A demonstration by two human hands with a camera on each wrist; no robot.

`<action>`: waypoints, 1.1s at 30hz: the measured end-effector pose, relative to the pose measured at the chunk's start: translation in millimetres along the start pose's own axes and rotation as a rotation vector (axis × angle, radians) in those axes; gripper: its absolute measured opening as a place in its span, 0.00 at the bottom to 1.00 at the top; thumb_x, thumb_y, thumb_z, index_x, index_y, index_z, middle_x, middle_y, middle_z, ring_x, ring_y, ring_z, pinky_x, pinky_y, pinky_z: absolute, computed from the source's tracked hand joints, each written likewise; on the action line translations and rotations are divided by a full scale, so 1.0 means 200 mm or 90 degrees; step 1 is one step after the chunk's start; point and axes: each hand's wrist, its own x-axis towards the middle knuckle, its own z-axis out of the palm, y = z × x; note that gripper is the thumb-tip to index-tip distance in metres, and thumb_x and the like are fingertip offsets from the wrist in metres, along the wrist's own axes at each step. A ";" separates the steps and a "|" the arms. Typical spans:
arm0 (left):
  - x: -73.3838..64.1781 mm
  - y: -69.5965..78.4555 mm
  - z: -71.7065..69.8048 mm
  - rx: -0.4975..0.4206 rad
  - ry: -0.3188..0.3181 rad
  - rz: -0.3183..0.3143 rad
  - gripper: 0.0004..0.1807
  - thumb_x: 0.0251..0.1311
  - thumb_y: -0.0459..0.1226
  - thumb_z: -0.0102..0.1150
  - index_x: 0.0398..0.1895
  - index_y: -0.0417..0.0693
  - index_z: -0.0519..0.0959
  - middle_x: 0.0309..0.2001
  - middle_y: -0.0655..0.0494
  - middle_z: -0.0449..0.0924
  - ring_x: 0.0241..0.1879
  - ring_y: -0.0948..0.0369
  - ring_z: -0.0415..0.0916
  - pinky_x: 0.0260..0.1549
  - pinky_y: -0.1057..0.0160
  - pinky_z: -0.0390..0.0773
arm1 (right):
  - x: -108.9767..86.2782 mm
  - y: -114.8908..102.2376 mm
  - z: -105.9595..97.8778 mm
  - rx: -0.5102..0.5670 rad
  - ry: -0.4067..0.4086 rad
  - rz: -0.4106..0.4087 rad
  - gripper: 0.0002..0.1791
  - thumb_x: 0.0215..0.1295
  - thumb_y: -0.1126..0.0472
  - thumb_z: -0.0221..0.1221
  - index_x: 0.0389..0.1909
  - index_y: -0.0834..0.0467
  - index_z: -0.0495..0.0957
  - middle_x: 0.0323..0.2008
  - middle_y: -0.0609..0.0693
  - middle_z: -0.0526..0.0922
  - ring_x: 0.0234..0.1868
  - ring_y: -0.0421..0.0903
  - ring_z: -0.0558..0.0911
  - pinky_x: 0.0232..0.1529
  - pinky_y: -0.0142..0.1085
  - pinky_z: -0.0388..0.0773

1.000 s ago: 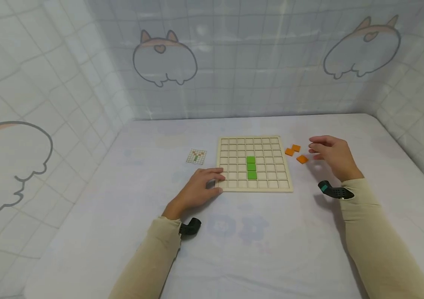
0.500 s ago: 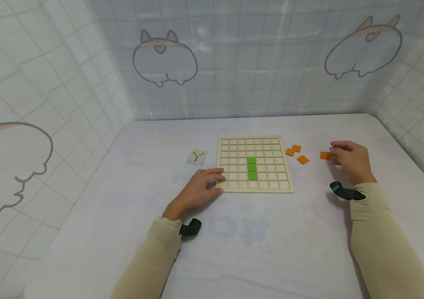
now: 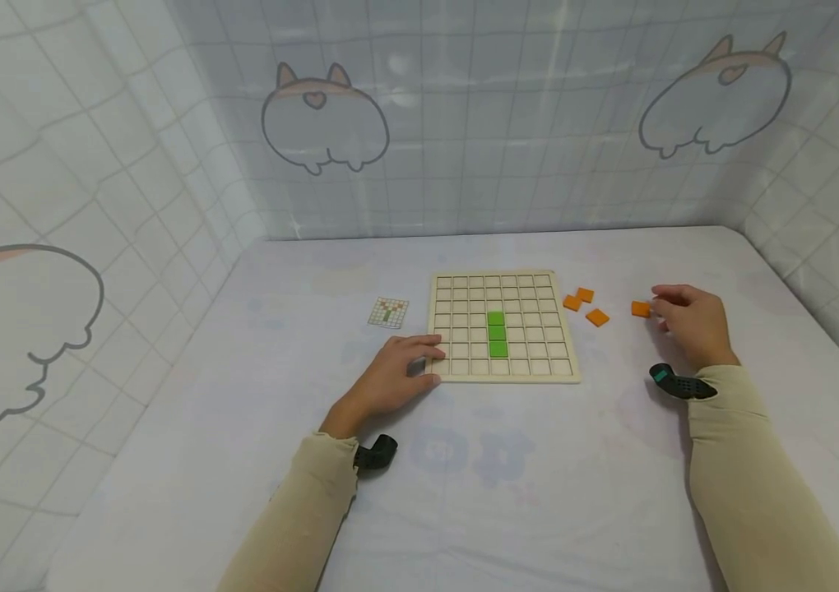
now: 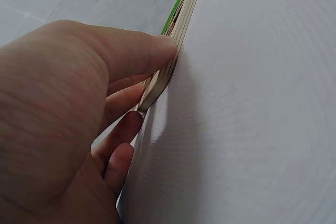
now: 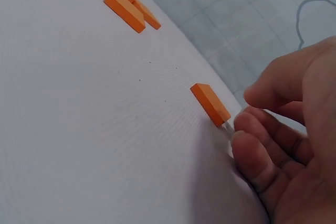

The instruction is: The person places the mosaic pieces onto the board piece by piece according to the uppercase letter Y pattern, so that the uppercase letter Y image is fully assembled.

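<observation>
A square pale wooden grid board (image 3: 462, 335) lies flat on the table, with a column of three green square tiles (image 3: 497, 333) in its cells. The fingertips and thumb of my left hand (image 3: 392, 374) rest on the board's near left corner. Off to the right, my right hand (image 3: 695, 327) is beside a lone orange tile (image 5: 211, 104). Its loosely bent fingers are close to that tile's end; whether they touch it I cannot tell. Three more orange tiles (image 3: 597, 317) lie between the board and the right hand.
A small card (image 3: 388, 312) printed with a coloured grid pattern lies left of the board. White cloth covers the table (image 3: 464, 493). Tile-patterned curtains (image 3: 449, 131) stand behind and at both sides.
My right hand has moved right, away from the three orange tiles, and a fourth orange tile shows at its fingertips. The left hand stays on the board.
</observation>
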 end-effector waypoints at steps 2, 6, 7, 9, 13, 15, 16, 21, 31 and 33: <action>0.00 0.00 0.00 0.001 0.001 0.002 0.20 0.65 0.41 0.65 0.60 0.51 0.81 0.72 0.61 0.67 0.69 0.53 0.60 0.65 0.49 0.62 | 0.00 -0.01 0.00 -0.009 -0.014 0.002 0.27 0.75 0.48 0.53 0.66 0.61 0.73 0.57 0.58 0.76 0.38 0.48 0.78 0.33 0.25 0.75; 0.00 0.00 0.00 0.000 0.007 0.007 0.20 0.65 0.41 0.66 0.59 0.51 0.81 0.71 0.61 0.67 0.69 0.53 0.60 0.65 0.49 0.61 | 0.00 -0.02 -0.01 -0.032 -0.043 0.001 0.28 0.75 0.49 0.52 0.67 0.63 0.72 0.59 0.62 0.75 0.42 0.51 0.78 0.33 0.26 0.75; 0.00 0.00 0.00 -0.001 0.009 0.009 0.20 0.65 0.41 0.66 0.59 0.51 0.81 0.71 0.60 0.67 0.69 0.53 0.60 0.65 0.49 0.61 | 0.00 -0.02 -0.01 -0.044 -0.049 -0.005 0.28 0.75 0.49 0.52 0.67 0.63 0.72 0.59 0.63 0.76 0.43 0.52 0.78 0.33 0.27 0.75; 0.00 0.00 0.00 -0.002 0.010 0.009 0.20 0.65 0.41 0.66 0.59 0.51 0.81 0.71 0.61 0.67 0.69 0.53 0.60 0.65 0.49 0.62 | 0.00 -0.03 -0.01 -0.070 -0.062 -0.022 0.27 0.75 0.51 0.52 0.66 0.64 0.72 0.59 0.64 0.76 0.46 0.55 0.77 0.36 0.31 0.74; 0.00 0.00 0.00 -0.004 0.008 0.008 0.20 0.65 0.41 0.66 0.59 0.51 0.81 0.71 0.60 0.67 0.69 0.53 0.60 0.65 0.49 0.62 | 0.00 -0.03 -0.02 -0.126 -0.082 -0.059 0.26 0.74 0.53 0.52 0.64 0.68 0.73 0.58 0.70 0.76 0.55 0.63 0.74 0.45 0.44 0.72; 0.00 0.00 0.00 -0.004 0.007 0.010 0.20 0.65 0.41 0.66 0.59 0.51 0.81 0.71 0.60 0.67 0.69 0.52 0.60 0.65 0.49 0.62 | 0.00 -0.04 -0.01 -0.139 -0.088 -0.066 0.26 0.73 0.54 0.53 0.63 0.69 0.73 0.58 0.71 0.75 0.57 0.65 0.72 0.49 0.50 0.71; 0.00 0.00 0.00 -0.005 0.007 0.010 0.20 0.65 0.41 0.66 0.59 0.51 0.81 0.71 0.60 0.67 0.69 0.52 0.60 0.65 0.49 0.62 | 0.00 -0.04 -0.01 -0.143 -0.088 -0.069 0.25 0.73 0.55 0.53 0.62 0.69 0.74 0.58 0.72 0.75 0.58 0.66 0.71 0.51 0.53 0.70; -0.01 0.00 0.00 -0.008 0.006 0.011 0.20 0.65 0.41 0.65 0.60 0.52 0.81 0.72 0.61 0.67 0.68 0.53 0.60 0.64 0.48 0.63 | 0.00 -0.05 -0.01 -0.161 -0.088 -0.066 0.23 0.72 0.57 0.53 0.60 0.70 0.75 0.57 0.72 0.74 0.58 0.67 0.69 0.53 0.57 0.67; 0.00 0.00 0.00 -0.005 0.005 0.007 0.20 0.65 0.41 0.65 0.60 0.51 0.81 0.72 0.61 0.67 0.68 0.53 0.61 0.64 0.49 0.62 | 0.00 -0.05 0.00 -0.157 -0.093 -0.052 0.23 0.72 0.58 0.54 0.60 0.70 0.72 0.54 0.70 0.74 0.55 0.66 0.71 0.51 0.56 0.69; 0.00 0.00 0.00 -0.002 0.006 0.010 0.20 0.65 0.41 0.65 0.60 0.51 0.81 0.71 0.60 0.67 0.68 0.53 0.61 0.64 0.49 0.62 | 0.00 -0.05 0.00 -0.152 -0.086 -0.053 0.23 0.72 0.58 0.55 0.60 0.70 0.71 0.54 0.69 0.74 0.54 0.66 0.71 0.50 0.56 0.70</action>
